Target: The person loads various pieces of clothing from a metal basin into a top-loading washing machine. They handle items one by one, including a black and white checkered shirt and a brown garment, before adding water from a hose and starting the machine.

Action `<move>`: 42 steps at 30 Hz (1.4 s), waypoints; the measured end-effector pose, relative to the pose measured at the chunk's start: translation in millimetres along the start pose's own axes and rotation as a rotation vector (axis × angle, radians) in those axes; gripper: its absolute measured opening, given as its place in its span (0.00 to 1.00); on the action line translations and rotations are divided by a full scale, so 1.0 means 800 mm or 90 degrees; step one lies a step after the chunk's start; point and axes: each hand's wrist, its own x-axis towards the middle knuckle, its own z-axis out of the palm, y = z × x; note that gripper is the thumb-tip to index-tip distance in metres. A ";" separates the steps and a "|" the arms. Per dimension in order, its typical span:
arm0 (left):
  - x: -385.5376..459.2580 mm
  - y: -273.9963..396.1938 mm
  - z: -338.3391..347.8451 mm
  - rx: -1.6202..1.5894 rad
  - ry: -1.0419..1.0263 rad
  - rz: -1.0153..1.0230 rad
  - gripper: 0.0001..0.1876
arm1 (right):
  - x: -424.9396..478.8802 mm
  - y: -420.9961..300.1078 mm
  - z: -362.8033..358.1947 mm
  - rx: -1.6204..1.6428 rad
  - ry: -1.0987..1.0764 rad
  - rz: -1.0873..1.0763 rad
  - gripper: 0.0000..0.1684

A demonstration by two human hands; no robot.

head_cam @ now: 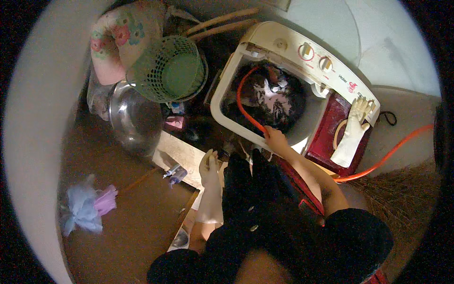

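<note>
My bare right hand (pixel 276 139) grips an orange hose (pixel 248 113) at the near rim of a Haier twin-tub washing machine (pixel 227 123). The hose curves up over the open wash tub, where dark and pale laundry (pixel 275 97) lies. Its other stretch runs off at the right. My left hand (pixel 210 164) wears a long whitish rubber glove and hangs beside my dark clothes, away from the machine; its fingers look curled, but whether they hold anything is unclear. A matching empty glove (pixel 349 136) lies across the dark red spin-tub lid (pixel 326 117).
A green plastic basket (pixel 181 76) and a stainless steel basin (pixel 133 120) stand left of the machine. A pale board (pixel 181 151) lies nearer, with small bottles (pixel 176 174) on it. Blue and pink cloths or bags (pixel 85 207) are at far left. Dry broom twigs (pixel 393 195) spread at right.
</note>
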 end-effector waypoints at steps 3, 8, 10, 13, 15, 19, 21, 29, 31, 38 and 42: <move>0.000 0.021 0.035 0.051 -0.045 0.111 0.21 | 0.006 0.030 0.017 0.135 0.079 -0.175 0.22; 0.001 0.093 0.115 0.138 -0.155 0.054 0.30 | -0.067 -0.012 -0.030 0.224 0.185 -0.254 0.23; 0.012 0.110 0.137 0.115 -0.205 0.027 0.31 | -0.091 -0.018 -0.029 0.216 0.207 -0.328 0.23; 0.052 0.096 0.164 -0.023 -0.148 -0.006 0.27 | -0.118 -0.023 -0.051 0.227 0.160 -0.334 0.22; 0.068 0.101 0.156 0.025 -0.101 -0.014 0.23 | -0.126 -0.023 -0.063 0.251 0.090 -0.329 0.21; 0.026 0.109 0.135 0.036 -0.053 0.059 0.16 | -0.116 -0.003 -0.052 0.218 0.004 -0.390 0.21; 0.003 0.116 0.113 0.090 -0.105 0.129 0.16 | -0.101 -0.008 -0.041 0.243 -0.003 -0.318 0.22; -0.074 0.137 0.108 0.641 0.009 0.231 0.27 | 0.028 -0.190 0.027 0.620 0.030 -0.096 0.25; -0.075 0.127 0.106 0.655 0.001 0.223 0.27 | 0.022 -0.231 -0.009 0.872 -0.091 0.024 0.17; -0.128 0.161 0.076 0.649 -0.052 0.365 0.30 | 0.213 -0.174 -0.012 1.346 -0.140 0.268 0.13; -0.176 0.216 0.063 0.539 -0.104 0.171 0.30 | 0.268 -0.116 0.002 1.434 -0.014 0.259 0.13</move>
